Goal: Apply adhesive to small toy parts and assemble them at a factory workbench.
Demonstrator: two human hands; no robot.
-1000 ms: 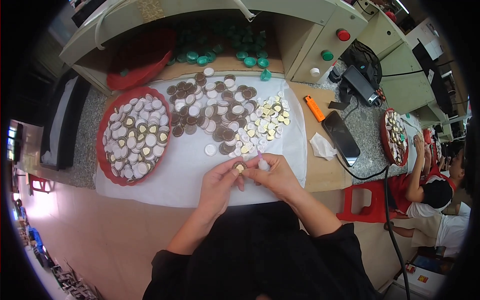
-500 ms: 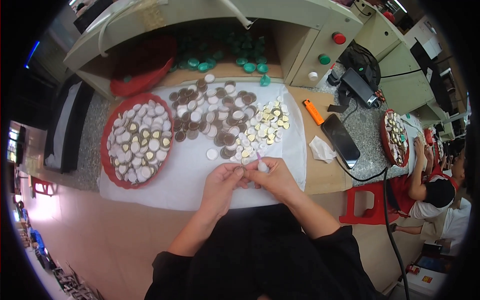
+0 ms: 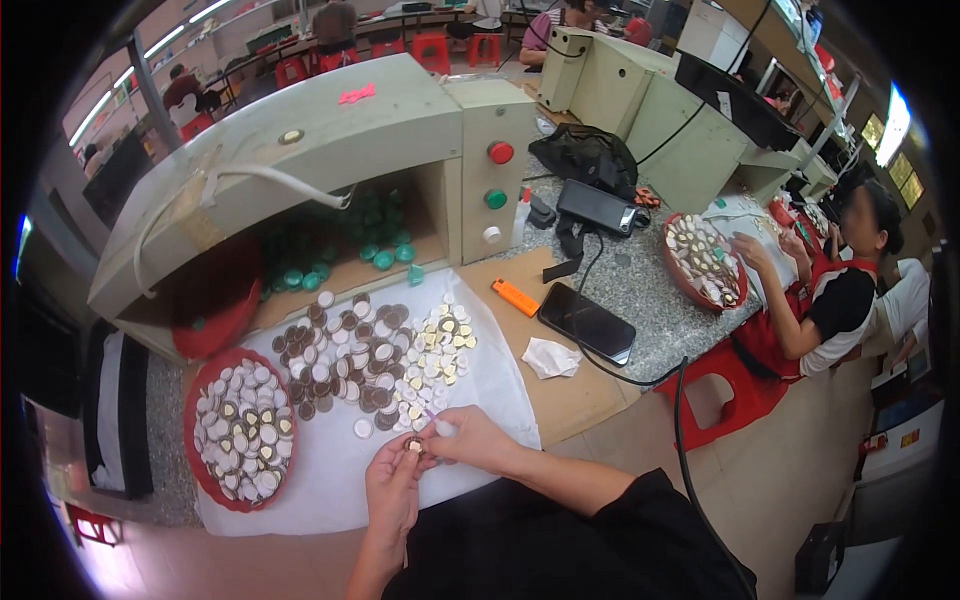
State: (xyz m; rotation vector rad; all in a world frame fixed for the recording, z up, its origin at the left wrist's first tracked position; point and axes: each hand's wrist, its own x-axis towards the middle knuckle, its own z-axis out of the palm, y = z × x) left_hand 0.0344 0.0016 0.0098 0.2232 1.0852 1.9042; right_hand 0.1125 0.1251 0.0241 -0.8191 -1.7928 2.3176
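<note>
My left hand (image 3: 393,488) pinches a small round disc (image 3: 414,446) with a gold-coloured piece at its middle. Close beside it, my right hand (image 3: 484,441) is closed around a small white squeeze bottle (image 3: 445,428) with a thin purple tip. The right fingertips are at the disc's edge; whether they also grip it I cannot tell. Beyond my hands, brown and white round discs (image 3: 340,350) lie in a loose heap on white paper (image 3: 490,385). Small gold and white pieces (image 3: 440,345) are spread to the heap's right. At the left, a red basket (image 3: 192,440) is full of white discs, some with gold pieces.
A machine housing (image 3: 290,110) with coloured buttons holds green cups (image 3: 384,258) and a red basket (image 3: 215,310). An orange lighter (image 3: 516,297), a phone (image 3: 587,322), crumpled tissue (image 3: 551,358) and a cable (image 3: 690,450) are on the right. A co-worker (image 3: 835,270) sits by another full basket (image 3: 672,262).
The view has swung up and to the right, showing more of the room. The gold piece on the disc in my left hand now shows. My right hand still holds the squeeze bottle.
</note>
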